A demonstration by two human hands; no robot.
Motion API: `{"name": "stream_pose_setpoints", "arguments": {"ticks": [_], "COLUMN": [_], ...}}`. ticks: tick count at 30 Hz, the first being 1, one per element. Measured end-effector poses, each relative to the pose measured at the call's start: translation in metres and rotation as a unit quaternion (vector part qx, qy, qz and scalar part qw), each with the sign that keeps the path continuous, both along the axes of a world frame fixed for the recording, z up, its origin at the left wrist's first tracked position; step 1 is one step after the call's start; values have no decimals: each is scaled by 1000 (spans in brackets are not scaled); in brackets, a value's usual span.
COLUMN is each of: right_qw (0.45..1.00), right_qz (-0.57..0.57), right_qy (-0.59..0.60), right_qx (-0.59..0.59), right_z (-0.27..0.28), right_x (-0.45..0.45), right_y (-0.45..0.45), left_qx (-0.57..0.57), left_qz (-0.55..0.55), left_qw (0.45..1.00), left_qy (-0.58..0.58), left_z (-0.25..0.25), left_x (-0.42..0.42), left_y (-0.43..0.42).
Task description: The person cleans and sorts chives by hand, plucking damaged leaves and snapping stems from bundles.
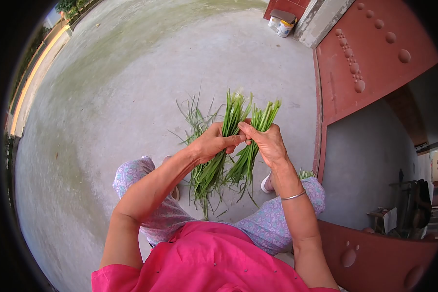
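Observation:
My left hand is closed around a bunch of garlic chives, with the pale cut ends up and the long green leaves hanging down. A second bunch of chives is gripped in my right hand, tilted with its pale ends to the upper right. Both hands meet at the fingertips between the two bunches. Loose chives lie on the concrete floor beyond my left hand. More green tips show beside my right knee, mostly hidden by the leg.
Red door panels stand on the right, by an opening into a dim room. White tubs with a brown cover sit against the wall at the back. The concrete floor stretches ahead and left; my knees frame the work area.

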State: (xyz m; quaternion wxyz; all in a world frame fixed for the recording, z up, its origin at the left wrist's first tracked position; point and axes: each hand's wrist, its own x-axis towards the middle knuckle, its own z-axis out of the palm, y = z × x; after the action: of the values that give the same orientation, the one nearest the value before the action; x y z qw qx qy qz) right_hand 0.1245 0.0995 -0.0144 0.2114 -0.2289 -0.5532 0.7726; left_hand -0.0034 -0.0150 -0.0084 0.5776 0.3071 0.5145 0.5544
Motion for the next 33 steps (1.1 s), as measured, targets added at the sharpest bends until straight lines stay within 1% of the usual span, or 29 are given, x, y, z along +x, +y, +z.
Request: {"name": "stream_pose_setpoints", "arguments": {"ticks": [3, 6, 8, 11, 15, 20, 21, 24, 27, 28, 29, 31, 33], "right_qw": [999, 1000, 999, 999, 999, 999, 999, 998, 999, 994, 987, 960, 961], "right_qz": [19, 6, 22, 31, 28, 15, 8, 46, 36, 23, -2, -52, -28], "right_qy": [-21, -9, -16, -8, 20, 29, 28, -24, 4, -42, -49, -62, -80], "right_qx": [32, 24, 22, 24, 30, -16, -22, 36, 27, 94, 152, 267, 263], "right_z": [2, 5, 2, 2, 1, 10, 10, 5, 7, 3, -1, -5, 1], "right_x": [1, 0, 1, 0, -4, -12, -13, -14, -20, -23, -26, -32, -32], "right_y": [-1, -4, -4, -6, -10, -18, -19, -12, -18, -17, -18, -20, -17], "left_qx": [-3, 2, -14, 3, 12, 15, -2, -39, -48, -48, -48, -49, -54], "left_qz": [-16, -27, -39, -47, -30, 10, 11, 20, 40, 46, 52, 31, 24], "left_qw": [999, 999, 998, 997, 998, 999, 999, 999, 998, 998, 997, 998, 998], "left_qy": [38, 47, 52, 68, 54, 52, 43, 27, 25, 20, 14, 12, 7], "left_z": [0, 1, -1, -8, -6, -7, -9, -15, -14, -12, -11, -9, -7], "left_x": [1, 3, 3, 3, 7, 6, 4, -3, -4, -5, -6, -9, -11], "left_y": [-2, -4, -4, -1, 0, 3, 3, 5, 7, 8, 9, 8, 9]}}
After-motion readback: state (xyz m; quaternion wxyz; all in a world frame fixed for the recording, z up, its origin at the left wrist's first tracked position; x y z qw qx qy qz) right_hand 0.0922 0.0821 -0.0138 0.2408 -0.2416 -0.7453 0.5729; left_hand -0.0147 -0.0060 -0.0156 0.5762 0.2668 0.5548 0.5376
